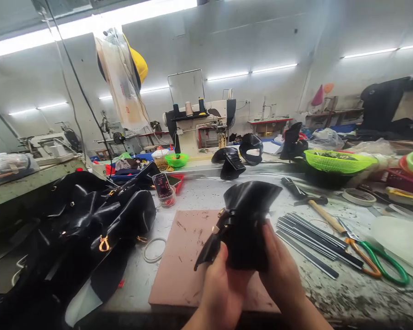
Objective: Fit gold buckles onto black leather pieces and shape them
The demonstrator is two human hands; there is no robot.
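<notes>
Fingers clamped on a glossy black leather-like piece with a flared upper edge (249, 199), one hand per side. Left hand (222, 286) grips the lower left part, thumb up on the near face, other fingers mostly hidden underneath. Right hand (284, 268) presses along the right edge; far fingertips not visible. Piece is upright, slightly blurred, above a flat pinkish-brown rectangular board (174, 263); narrow black strap and gold-toned hardware on its left side. Contact with board: cannot tell.

Board lies on a scuffed grey worktable (198, 190). Left of it: thin white ring (154, 250), then a large heap of shiny black pieces (89, 213) with gold-coloured fittings. Dark-screened phone (163, 185) tilted against a clear plastic cup with red contents (168, 200), beyond the board's left corner.

Right of hands: bundle of narrow black strips with white edges (311, 240), wooden-handled hammer (325, 215), scissors with green and orange handles (348, 230), scissors near the strips' right end. Lime-green mesh basket (340, 162) farther back. Behind the held piece: two more curved black pieces (232, 162), then a beige-and-black sewing machine (189, 133) topped with thread spools (188, 108).
</notes>
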